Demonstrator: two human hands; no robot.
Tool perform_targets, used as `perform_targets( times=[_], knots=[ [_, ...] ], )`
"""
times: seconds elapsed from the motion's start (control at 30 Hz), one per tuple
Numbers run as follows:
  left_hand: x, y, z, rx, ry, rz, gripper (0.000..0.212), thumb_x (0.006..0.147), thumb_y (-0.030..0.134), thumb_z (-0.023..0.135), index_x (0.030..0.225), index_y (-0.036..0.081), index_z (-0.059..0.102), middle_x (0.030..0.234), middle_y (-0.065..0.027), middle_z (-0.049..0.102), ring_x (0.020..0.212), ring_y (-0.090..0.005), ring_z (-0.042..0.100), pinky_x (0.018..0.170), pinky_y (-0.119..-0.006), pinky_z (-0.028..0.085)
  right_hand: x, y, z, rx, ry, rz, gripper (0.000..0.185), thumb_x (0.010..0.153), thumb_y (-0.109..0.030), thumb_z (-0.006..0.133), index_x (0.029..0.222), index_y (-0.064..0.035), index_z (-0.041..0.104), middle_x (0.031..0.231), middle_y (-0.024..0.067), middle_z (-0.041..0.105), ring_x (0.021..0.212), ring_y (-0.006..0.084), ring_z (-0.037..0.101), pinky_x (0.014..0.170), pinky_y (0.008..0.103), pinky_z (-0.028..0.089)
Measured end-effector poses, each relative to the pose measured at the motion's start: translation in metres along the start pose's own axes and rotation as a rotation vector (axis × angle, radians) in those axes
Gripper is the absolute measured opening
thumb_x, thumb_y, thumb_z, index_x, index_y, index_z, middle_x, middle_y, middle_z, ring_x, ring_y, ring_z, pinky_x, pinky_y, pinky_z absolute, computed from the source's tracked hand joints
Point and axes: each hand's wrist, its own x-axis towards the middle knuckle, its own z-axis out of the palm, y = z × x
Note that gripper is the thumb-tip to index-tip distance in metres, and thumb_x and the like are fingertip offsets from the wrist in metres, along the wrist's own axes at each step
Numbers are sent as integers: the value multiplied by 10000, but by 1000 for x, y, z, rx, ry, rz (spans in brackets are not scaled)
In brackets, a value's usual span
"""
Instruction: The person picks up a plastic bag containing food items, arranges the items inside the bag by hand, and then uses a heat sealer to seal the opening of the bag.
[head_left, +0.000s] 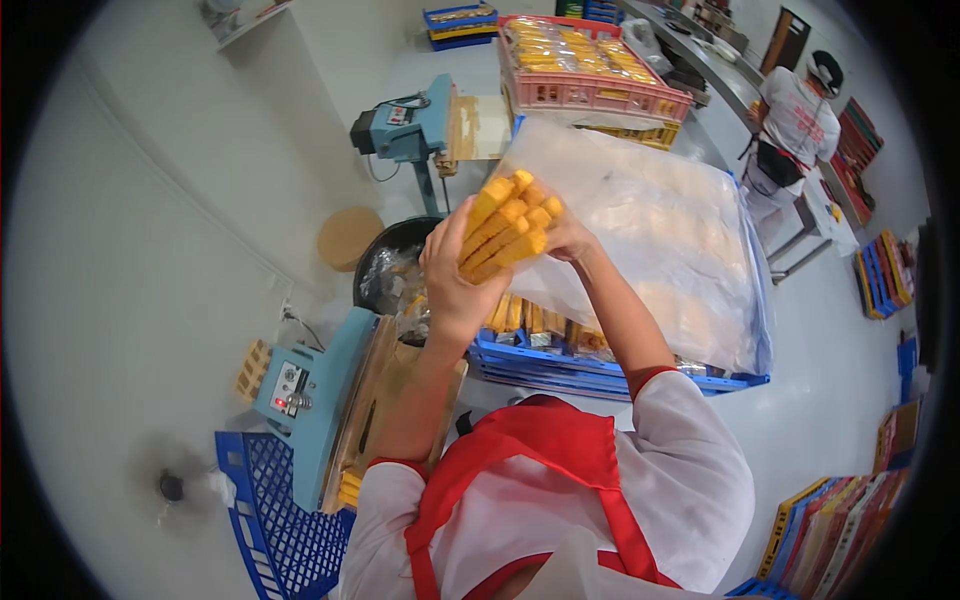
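A bundle of yellow bread-like sticks (502, 225) is held up in front of me, blunt ends facing up. My left hand (456, 259) wraps its near left side, thumb along the bottom. On the other side, my right hand (574, 234) grips the bundle, with its fingers partly hidden behind the sticks. Clear wrapping seems to cover them, though this is hard to tell. Beneath my hands is a blue crate (555, 367) of wrapped yellow sticks, mostly covered by a translucent plastic sheet (645, 202).
Light-blue sealing machines (319, 412) (412, 124) stand at left, beside a black bin (386, 262) holding clear plastic. A pink crate (600, 94) of wrapped sticks sits beyond. Blue basket (292, 510) is at lower left. A person (799, 127) stands at a counter; stacked crates (832, 525) line the right.
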Motion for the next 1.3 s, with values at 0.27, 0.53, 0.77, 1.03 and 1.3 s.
perform_targets(
  times=[0.27,0.53,0.77,1.03,1.3],
  knots=[
    [-28,-65,-44,-971,121,-220,874,759,361,639,1396,100,101,1386,-118,256,1252,-254,310,1004,-408,309,29,19,41,-180,200,187,899,537,-26,767,1305,-52,301,1237,95,434,1164,226,417,974,350,350],
    [-68,-78,-52,-1827,42,-441,741,801,609,389,1373,163,242,1427,-88,207,1293,-287,242,1007,-567,186,42,66,64,33,92,129,769,613,32,712,1286,-42,347,1190,65,478,1106,189,463,922,317,391],
    [-68,-74,-76,-1427,78,-435,626,823,347,548,1341,103,294,1302,-109,402,1195,-282,400,962,-463,351,45,57,55,-310,11,288,832,617,-15,724,1331,-82,300,1279,54,408,1179,180,385,970,317,340],
    [-71,-82,-89,-1481,377,-516,439,825,176,572,1224,74,420,1180,-89,493,1103,-226,474,940,-373,388,57,-6,55,-146,79,-380,672,732,-141,686,1315,-67,361,1233,107,475,1138,212,458,987,347,322],
    [-82,-98,-95,-1462,351,-615,380,874,252,505,1201,67,447,1181,-114,514,1092,-277,498,938,-427,390,82,-55,84,-891,-606,445,182,817,-78,581,956,25,634,875,107,639,759,154,607,698,263,475]
  ],
)
